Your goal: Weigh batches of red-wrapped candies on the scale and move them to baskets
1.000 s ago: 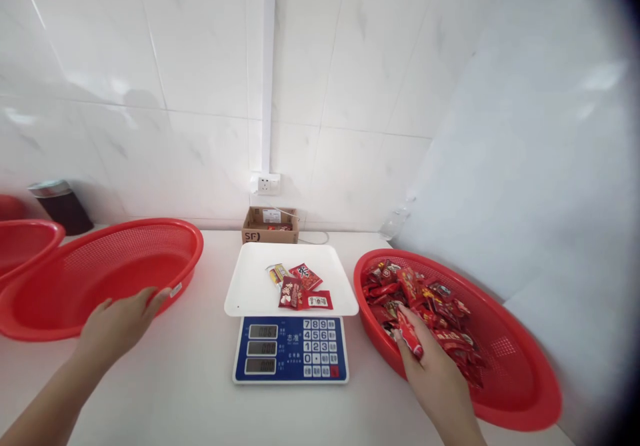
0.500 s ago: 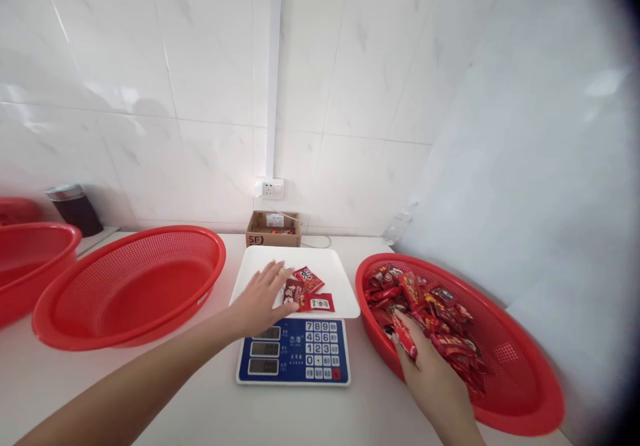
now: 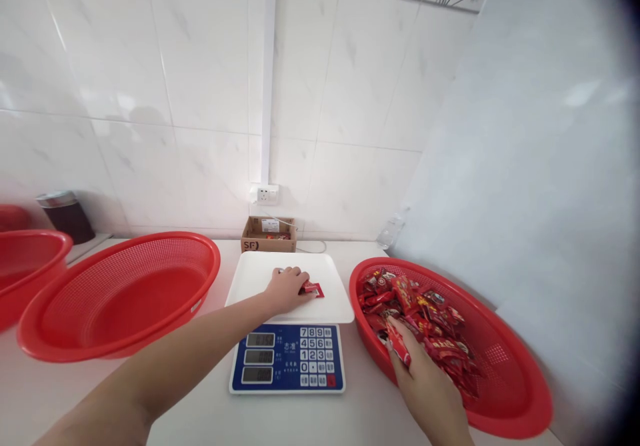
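On the white tray of the digital scale, my left hand is closed around small red candy packets, whose ends stick out past the fingers; the palm hides the rest. My right hand holds a red candy packet between thumb and fingers, over the near rim of a red plastic basket. Many red wrapped candies lie heaped inside that basket. The digits on the scale's displays are too faint to read.
To the left stands another red basket with a bare bottom, and part of a third red basket. Behind the scale sits a cardboard box below a wall socket. A dark jar stands at the back left.
My left hand has gone from spread fingers over the packets to closed around them, on the tray. My right hand keeps its packet at the basket. The camera view has shifted slightly.
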